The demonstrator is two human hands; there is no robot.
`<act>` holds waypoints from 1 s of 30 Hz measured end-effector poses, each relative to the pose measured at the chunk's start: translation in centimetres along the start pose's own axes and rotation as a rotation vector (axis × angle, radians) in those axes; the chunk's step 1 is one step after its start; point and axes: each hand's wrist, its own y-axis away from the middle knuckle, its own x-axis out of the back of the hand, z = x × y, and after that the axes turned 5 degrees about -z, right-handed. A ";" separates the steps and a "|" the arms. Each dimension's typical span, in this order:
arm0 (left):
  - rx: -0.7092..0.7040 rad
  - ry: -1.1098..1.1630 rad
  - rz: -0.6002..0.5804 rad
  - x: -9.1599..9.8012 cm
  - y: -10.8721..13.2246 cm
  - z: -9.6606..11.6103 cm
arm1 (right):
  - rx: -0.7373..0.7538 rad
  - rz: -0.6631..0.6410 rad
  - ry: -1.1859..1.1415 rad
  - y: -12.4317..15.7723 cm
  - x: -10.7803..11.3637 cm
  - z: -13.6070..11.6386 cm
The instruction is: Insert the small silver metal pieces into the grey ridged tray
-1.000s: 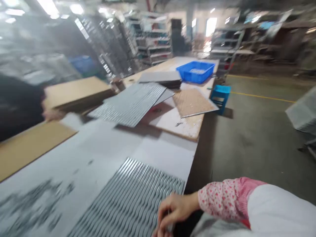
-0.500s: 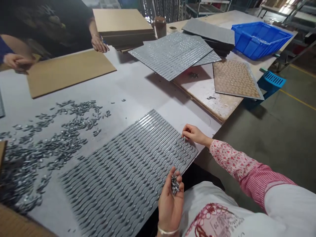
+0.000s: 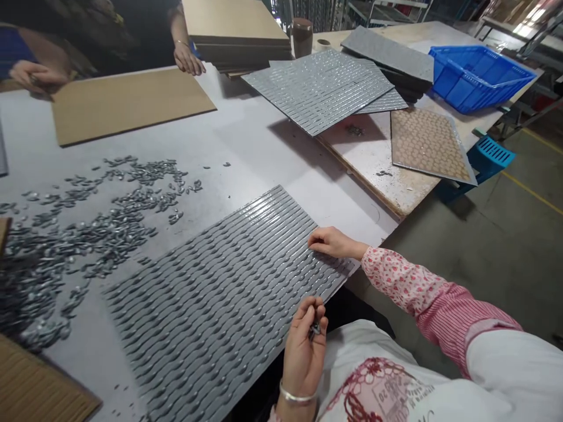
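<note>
At lower centre we are holding small glossy grey leaf-shaped pieces [image 3: 314,332], light, hard, probably slippery and best pinched edgewise, in the closed grip of our left hand [image 3: 303,354], while our right hand [image 3: 334,242] is pressing its pinched-shut grip onto the grey ribbed plastic tray [image 3: 211,305] on the white tabletop [image 3: 264,146].

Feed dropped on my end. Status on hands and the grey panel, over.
Right hand fingertips on ribbed grey panel. Left hand shut on small metal pieces at its near edge. Loose pieces heaped on table, left of panel.
</note>
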 end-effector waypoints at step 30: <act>-0.195 0.013 -0.123 -0.9 -1.1 0.0 | 0.307 -0.239 0.047 3.9 -2.4 -6.2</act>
